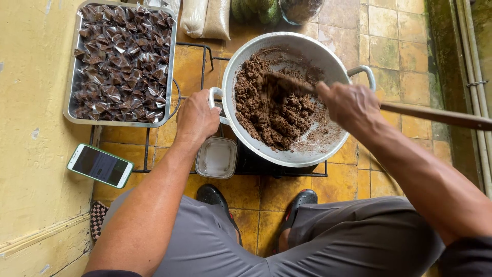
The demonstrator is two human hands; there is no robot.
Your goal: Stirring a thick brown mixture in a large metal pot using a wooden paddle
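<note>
Nearest the camera are the person's knees in grey trousers, with two black sandals planted on the yellow tiled floor between them. Just beyond the knees a large metal wok sits on a black wire stand, holding a heap of coarse brown, crumbly mixture piled toward its left and near side.

The left hand is at the wok's left handle, its fingers clenched around that handle. The right hand is over the right half of the wok, fingers grasping a long wooden stirring stick whose shaft runs off to the right edge of the view. The stick's far end reaches into the mixture and is blurred, so its shape is hard to tell; it looks like a flat paddle.

Just near of the left hand, under the wok's rim, lies a small clear square container. To the far left a rectangular metal tray rests on the stand, filled with small brown sweets in clear twisted wrappers. Near and left of it, a smartphone in a green case lies on a pale yellow ledge. At the far edge are pale filled bags and a bowl.
</note>
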